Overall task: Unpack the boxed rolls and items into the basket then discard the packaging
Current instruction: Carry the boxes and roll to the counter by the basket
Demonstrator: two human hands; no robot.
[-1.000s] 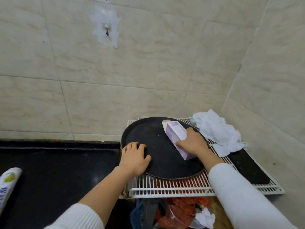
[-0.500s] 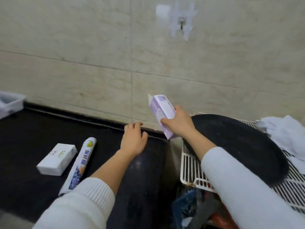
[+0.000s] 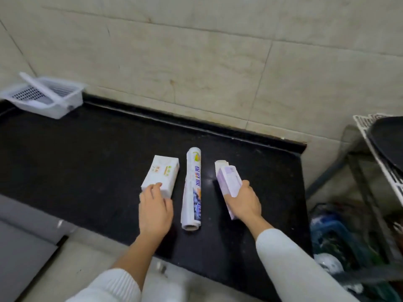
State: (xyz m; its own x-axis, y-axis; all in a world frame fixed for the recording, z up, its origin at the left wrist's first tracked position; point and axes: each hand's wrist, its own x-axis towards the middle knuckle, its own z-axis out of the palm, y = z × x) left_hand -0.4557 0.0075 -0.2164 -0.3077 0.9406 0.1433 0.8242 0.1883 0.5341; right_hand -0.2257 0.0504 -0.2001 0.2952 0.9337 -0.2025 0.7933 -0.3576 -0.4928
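— What are you handling?

— I'm gripping the purple box [image 3: 229, 184] in my right hand [image 3: 244, 201], fingers wrapped round it, its open flap pointing away. My left hand [image 3: 156, 205] is lying flat, fingertips touching the white box [image 3: 161, 175]; the roll [image 3: 193, 186] is lying between them on the counter [image 3: 87, 160].

— Risks?

— Nudging the roll could send it rolling off. The basket [image 3: 45, 99] is sitting well apart, far left.

You are standing in a home kitchen. You are looking down at a black stone worktop [image 3: 87, 149] running along a wall of large beige tiles [image 3: 196, 62]. A white plastic draining basket [image 3: 45, 98] is sitting in the far left corner. To your right, a white wire rack [image 3: 390, 171] is holding a round black pan [image 3: 390, 140]. A roll of cling film [image 3: 193, 186] is lying on the worktop, and bags of rubbish [image 3: 340, 240] are piling up beneath the rack.
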